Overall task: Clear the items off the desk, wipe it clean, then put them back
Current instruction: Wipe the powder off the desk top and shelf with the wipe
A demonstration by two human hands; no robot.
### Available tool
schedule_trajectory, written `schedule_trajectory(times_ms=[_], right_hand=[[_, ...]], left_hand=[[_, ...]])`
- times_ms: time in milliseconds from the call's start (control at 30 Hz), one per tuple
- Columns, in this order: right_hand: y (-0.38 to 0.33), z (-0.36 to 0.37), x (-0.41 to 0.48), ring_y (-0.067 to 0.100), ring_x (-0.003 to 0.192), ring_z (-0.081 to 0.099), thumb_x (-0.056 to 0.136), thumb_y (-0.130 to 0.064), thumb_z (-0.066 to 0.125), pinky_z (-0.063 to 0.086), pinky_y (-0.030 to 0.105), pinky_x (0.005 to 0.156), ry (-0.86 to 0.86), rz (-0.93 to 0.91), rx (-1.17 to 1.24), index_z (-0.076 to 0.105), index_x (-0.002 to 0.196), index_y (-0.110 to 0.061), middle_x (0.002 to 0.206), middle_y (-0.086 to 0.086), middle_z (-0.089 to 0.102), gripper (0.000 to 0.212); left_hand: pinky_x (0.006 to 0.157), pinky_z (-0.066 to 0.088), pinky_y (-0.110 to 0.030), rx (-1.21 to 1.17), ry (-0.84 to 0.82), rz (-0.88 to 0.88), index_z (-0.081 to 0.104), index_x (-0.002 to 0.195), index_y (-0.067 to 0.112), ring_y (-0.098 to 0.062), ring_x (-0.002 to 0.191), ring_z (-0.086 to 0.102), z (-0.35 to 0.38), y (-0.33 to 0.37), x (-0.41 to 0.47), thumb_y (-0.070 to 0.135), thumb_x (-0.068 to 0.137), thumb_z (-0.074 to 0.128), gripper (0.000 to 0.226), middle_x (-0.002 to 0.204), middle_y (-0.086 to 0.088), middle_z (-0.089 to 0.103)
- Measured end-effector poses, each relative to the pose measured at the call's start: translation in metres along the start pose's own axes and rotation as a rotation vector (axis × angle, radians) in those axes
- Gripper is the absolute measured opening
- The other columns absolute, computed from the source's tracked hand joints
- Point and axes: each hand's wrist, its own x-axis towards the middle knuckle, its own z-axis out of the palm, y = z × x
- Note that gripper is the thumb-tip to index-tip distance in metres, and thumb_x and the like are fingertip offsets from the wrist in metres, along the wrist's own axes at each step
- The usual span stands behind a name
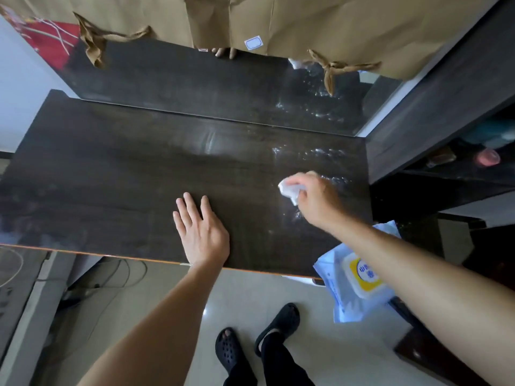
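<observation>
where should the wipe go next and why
Probably sweep the wipe in the right hand leftward across the desk. Wet streaks show only at the right end; the middle and left look dry, so likely unwiped. The left hand lies flat there and may need to lift.

A home room. A dark desk (139, 176) meets a mirror (195, 87) at twelve o'clock; slippers (228, 349) on pale floor tiles (250, 288) at six.

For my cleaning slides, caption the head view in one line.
Right hand holds a wipe on the right side of the desk; left hand lies flat near its front edge.
</observation>
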Motion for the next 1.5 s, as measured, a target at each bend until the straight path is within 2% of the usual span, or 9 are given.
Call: schedule_trajectory(times_ms=[167, 367, 600, 767, 933, 1067, 1233, 1333, 1500], right_hand=[[0.021, -0.006, 0.126, 0.034, 0.094, 0.058, 0.086, -0.019, 0.061, 0.045, 0.033, 0.077, 0.191, 0.073, -0.151, 0.070, 0.100, -0.019, 0.102, 0.015, 0.061, 0.016], [0.022, 0.022, 0.140, 0.037, 0.101, 0.050, 0.082, 0.000, 0.053, 0.041, 0.036, 0.083, 0.174, 0.036, -0.261, 0.069, 0.109, -0.014, 0.108, 0.017, 0.058, 0.034], [0.007, 0.001, 0.025, 0.021, 0.088, 0.051, 0.079, -0.011, 0.039, 0.043, 0.032, 0.077, -0.561, -0.309, -0.111, 0.074, 0.094, -0.026, 0.087, -0.001, 0.053, 0.041], [-0.019, 0.014, 0.143, 0.034, 0.087, 0.055, 0.078, -0.007, 0.048, 0.049, 0.040, 0.063, -0.012, -0.426, -0.293, 0.069, 0.093, -0.010, 0.090, 0.016, 0.059, 0.026], [-0.027, 0.041, 0.181, 0.035, 0.093, 0.061, 0.079, 0.001, 0.042, 0.051, 0.036, 0.057, -0.017, -0.636, -0.552, 0.066, 0.099, -0.003, 0.108, 0.017, 0.063, 0.031], [0.023, 0.014, 0.142, 0.027, 0.099, 0.059, 0.087, -0.010, 0.047, 0.050, 0.030, 0.071, 0.044, -0.442, -0.405, 0.067, 0.110, -0.017, 0.121, 0.002, 0.064, 0.031], [0.052, -0.010, 0.106, 0.037, 0.079, 0.055, 0.073, 0.006, 0.060, 0.045, 0.037, 0.064, 0.077, -0.115, -0.368, 0.072, 0.089, -0.003, 0.087, 0.019, 0.062, 0.022], [0.031, 0.005, 0.058, 0.034, 0.072, 0.057, 0.067, 0.006, 0.063, 0.046, 0.034, 0.061, -0.018, -0.208, -0.246, 0.071, 0.078, -0.010, 0.078, 0.014, 0.060, 0.021], [0.022, 0.005, -0.027, 0.026, 0.080, 0.056, 0.074, -0.008, 0.046, 0.049, 0.038, 0.066, -0.522, -0.329, -0.158, 0.070, 0.083, -0.018, 0.084, 0.005, 0.056, 0.028]], left_hand=[[0.118, 0.008, -0.046, 0.051, 0.018, -0.004, 0.041, 0.138, 0.008, -0.036, 0.144, 0.015, 0.003, -0.001, 0.000, 0.017, 0.092, 0.030, 0.049, 0.153, -0.021, 0.025], [0.117, 0.012, -0.048, 0.080, 0.038, 0.003, 0.044, 0.136, 0.007, -0.036, 0.143, 0.018, 0.005, 0.001, 0.000, 0.018, 0.091, 0.029, 0.049, 0.152, -0.022, 0.027], [0.116, 0.015, -0.051, 0.080, 0.034, 0.010, 0.046, 0.135, 0.004, -0.038, 0.143, 0.019, -0.002, 0.003, -0.002, 0.022, 0.093, 0.024, 0.051, 0.151, -0.024, 0.028], [0.116, 0.016, -0.052, 0.077, 0.032, 0.005, 0.046, 0.136, 0.004, -0.037, 0.143, 0.019, -0.002, 0.003, -0.001, 0.022, 0.094, 0.025, 0.051, 0.151, -0.023, 0.028], [0.118, 0.013, -0.048, 0.071, 0.046, 0.005, 0.046, 0.136, 0.007, -0.035, 0.144, 0.017, 0.000, 0.003, -0.002, 0.021, 0.095, 0.029, 0.046, 0.152, -0.021, 0.027], [0.116, 0.016, -0.050, 0.053, 0.067, 0.004, 0.047, 0.134, 0.005, -0.036, 0.143, 0.019, -0.001, 0.003, -0.001, 0.021, 0.095, 0.028, 0.047, 0.151, -0.022, 0.029], [0.116, 0.016, -0.051, 0.063, 0.047, 0.004, 0.047, 0.135, 0.005, -0.036, 0.143, 0.019, -0.002, 0.005, -0.001, 0.023, 0.095, 0.026, 0.049, 0.151, -0.023, 0.028], [0.116, 0.016, -0.051, 0.058, 0.049, 0.011, 0.047, 0.135, 0.005, -0.037, 0.143, 0.019, 0.000, 0.004, -0.001, 0.021, 0.094, 0.028, 0.048, 0.151, -0.023, 0.028], [0.116, 0.016, -0.052, 0.049, 0.075, 0.021, 0.049, 0.133, 0.004, -0.039, 0.141, 0.022, 0.001, 0.003, -0.002, 0.019, 0.092, 0.029, 0.048, 0.150, -0.025, 0.030]])
